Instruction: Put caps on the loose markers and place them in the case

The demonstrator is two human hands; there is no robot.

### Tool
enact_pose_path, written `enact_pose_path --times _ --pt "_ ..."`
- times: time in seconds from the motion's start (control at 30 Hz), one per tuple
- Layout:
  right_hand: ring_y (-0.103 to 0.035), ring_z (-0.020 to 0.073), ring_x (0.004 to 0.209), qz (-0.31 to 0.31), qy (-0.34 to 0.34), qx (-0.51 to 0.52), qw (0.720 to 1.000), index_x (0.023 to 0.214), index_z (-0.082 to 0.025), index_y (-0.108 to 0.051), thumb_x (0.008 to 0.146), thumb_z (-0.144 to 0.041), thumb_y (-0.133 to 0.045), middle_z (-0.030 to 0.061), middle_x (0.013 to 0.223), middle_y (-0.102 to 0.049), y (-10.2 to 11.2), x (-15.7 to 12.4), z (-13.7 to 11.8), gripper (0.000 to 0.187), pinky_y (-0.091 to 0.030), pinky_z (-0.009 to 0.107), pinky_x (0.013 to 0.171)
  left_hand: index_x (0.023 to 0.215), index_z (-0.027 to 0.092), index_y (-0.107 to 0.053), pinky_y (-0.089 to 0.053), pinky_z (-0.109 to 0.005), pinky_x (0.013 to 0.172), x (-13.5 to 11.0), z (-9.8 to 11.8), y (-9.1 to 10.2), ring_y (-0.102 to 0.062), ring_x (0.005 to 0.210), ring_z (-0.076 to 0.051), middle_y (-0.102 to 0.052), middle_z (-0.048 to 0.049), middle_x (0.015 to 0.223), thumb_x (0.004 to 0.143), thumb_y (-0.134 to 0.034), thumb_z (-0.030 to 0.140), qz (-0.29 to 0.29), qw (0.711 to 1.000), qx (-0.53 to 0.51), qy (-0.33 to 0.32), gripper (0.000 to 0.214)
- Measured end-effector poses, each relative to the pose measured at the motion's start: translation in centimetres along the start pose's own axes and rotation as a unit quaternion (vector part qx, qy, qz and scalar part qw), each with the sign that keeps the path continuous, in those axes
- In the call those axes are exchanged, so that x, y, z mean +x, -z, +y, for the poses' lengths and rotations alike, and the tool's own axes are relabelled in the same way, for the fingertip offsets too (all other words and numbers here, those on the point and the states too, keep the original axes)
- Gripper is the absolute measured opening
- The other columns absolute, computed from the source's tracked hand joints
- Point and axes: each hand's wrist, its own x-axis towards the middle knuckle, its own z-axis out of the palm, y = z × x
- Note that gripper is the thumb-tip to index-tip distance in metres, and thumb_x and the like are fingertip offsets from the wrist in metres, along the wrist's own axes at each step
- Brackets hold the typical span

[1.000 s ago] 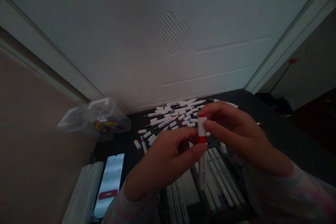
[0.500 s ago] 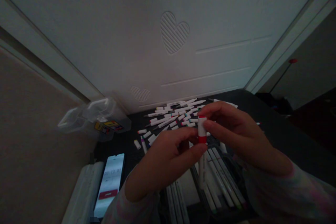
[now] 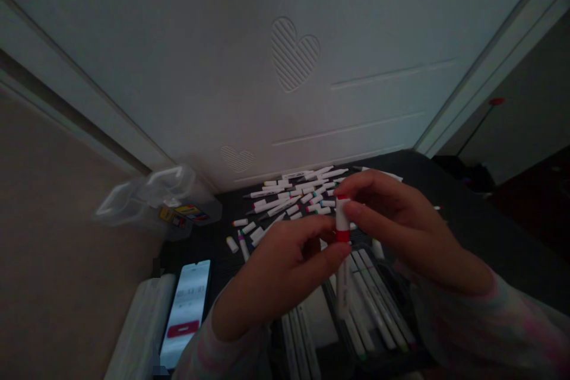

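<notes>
I hold a white marker with a red band upright in front of me, over a dark case of markers. My left hand pinches its barrel just under the red band. My right hand grips the white cap end at the top with fingertips. Beyond my hands, several white markers and loose caps lie scattered on the dark floor mat.
A clear plastic box lies on its side at the left. A lit phone rests beside a pale object at the lower left. A white panel with embossed hearts stands behind the markers. Dim light throughout.
Nearly nothing: both hands keep the same grip on the marker, with only a slight shift of the view.
</notes>
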Motion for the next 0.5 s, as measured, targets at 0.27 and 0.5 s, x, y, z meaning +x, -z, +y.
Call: enact_pose_path --times 0.27,0.5 --pt "-0.056 0.0117 0.068 0.001 -0.002 -0.009 1.000 0.090 -0.021 -0.057 0.083 -0.025 -0.053 0.0004 0.077 -0.058 0.08 -0.04 0.00 0.009 -0.046 0.022 0.060 0.068 0.017 -0.051 -0.029 -0.021 0.051 0.05 0.04 -0.01 -0.039 0.056 -0.007 -0.043 0.0060 0.058 0.084 -0.047 0.032 -0.009 1.000 0.003 -0.001 0.022" --pt "-0.056 0.0112 0.069 0.001 0.013 -0.011 1.000 0.090 -0.021 -0.057 0.083 -0.023 -0.053 0.0003 0.078 -0.058 0.08 0.07 0.09 0.009 -0.046 0.021 0.060 0.067 0.017 -0.050 -0.028 -0.020 0.050 0.10 -0.11 -0.07 -0.038 0.054 -0.007 -0.042 0.0066 0.057 0.083 -0.048 0.032 -0.006 1.000 0.003 -0.003 0.023"
